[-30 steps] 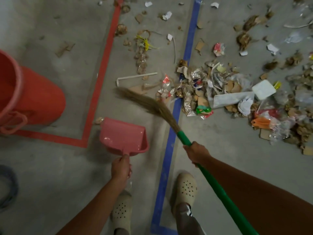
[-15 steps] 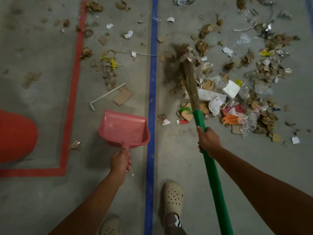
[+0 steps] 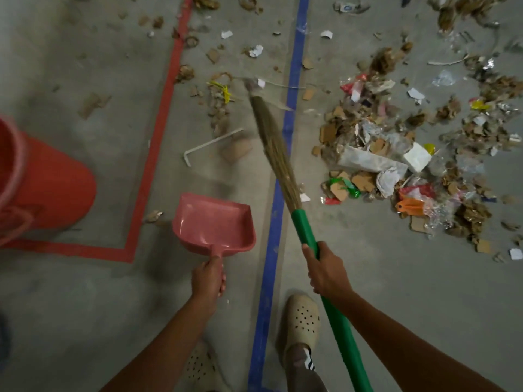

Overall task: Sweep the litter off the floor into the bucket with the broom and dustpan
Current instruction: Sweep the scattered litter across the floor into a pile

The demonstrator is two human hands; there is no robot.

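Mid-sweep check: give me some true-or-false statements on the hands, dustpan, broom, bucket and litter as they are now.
1. The left hand holds the pink dustpan by its handle. True.
2. The dustpan already holds litter. False: it looks empty.
3. The right hand grips the broom by its green handle. True.
4. The main litter pile lies left of the blue line. False: it lies to the right.
5. The bucket stands at the right edge. False: it is at the left edge.

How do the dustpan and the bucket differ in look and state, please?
The dustpan is pink, shallow and held by its handle in the left hand; the bucket is orange-red, deep and stands on the floor with no hand on it. Both sit left of the blue line.
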